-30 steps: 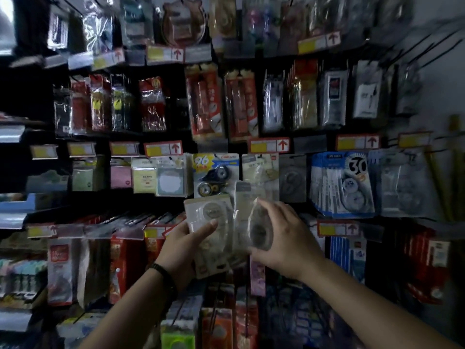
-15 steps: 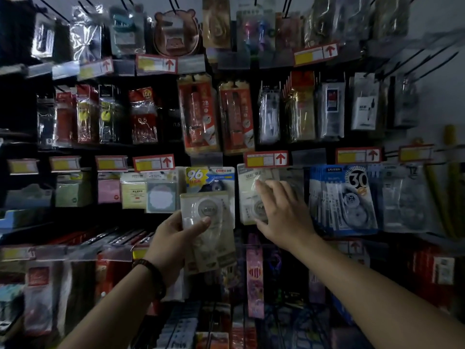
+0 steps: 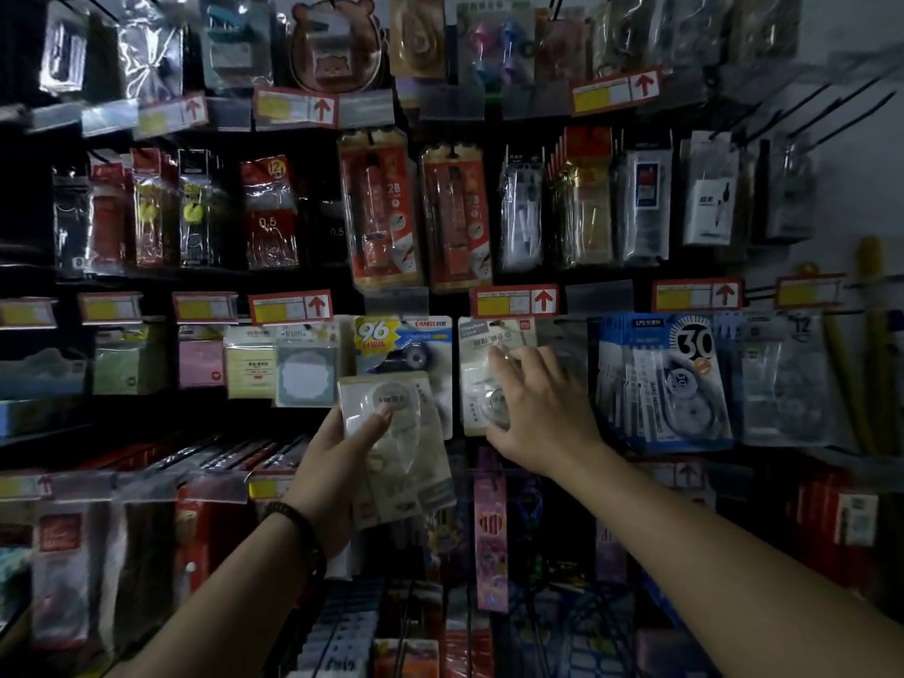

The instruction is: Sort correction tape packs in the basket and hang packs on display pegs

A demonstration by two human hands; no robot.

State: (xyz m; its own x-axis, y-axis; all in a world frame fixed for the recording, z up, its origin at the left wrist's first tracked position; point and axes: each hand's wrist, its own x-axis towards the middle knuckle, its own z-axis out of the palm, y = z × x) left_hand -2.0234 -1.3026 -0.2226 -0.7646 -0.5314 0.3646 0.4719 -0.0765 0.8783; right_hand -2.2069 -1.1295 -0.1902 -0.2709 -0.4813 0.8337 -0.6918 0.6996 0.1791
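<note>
My left hand (image 3: 337, 462) grips a small stack of clear-fronted correction tape packs (image 3: 391, 433), thumb pressed on the front one, held just below the pegs. My right hand (image 3: 538, 408) reaches to the display with fingers spread over a white correction tape pack (image 3: 482, 354) that hangs on a peg; I cannot tell whether the fingers grip it or only press on it. Left of it hangs a pack marked 96 (image 3: 401, 345). To the right hang blue packs marked 30 (image 3: 670, 379). The basket is not in view.
The dim peg wall is full of hanging stationery: red pencil packs (image 3: 381, 212) above, sticky notes (image 3: 254, 364) to the left, red price tags with arrows (image 3: 513, 301) along the rails. More packs (image 3: 489, 526) hang below my hands. Bare peg rods (image 3: 851, 115) stick out at the upper right.
My right hand took one pack from the stack up to the peg and now rests over it as it hangs. My left hand stays below with the remaining packs.
</note>
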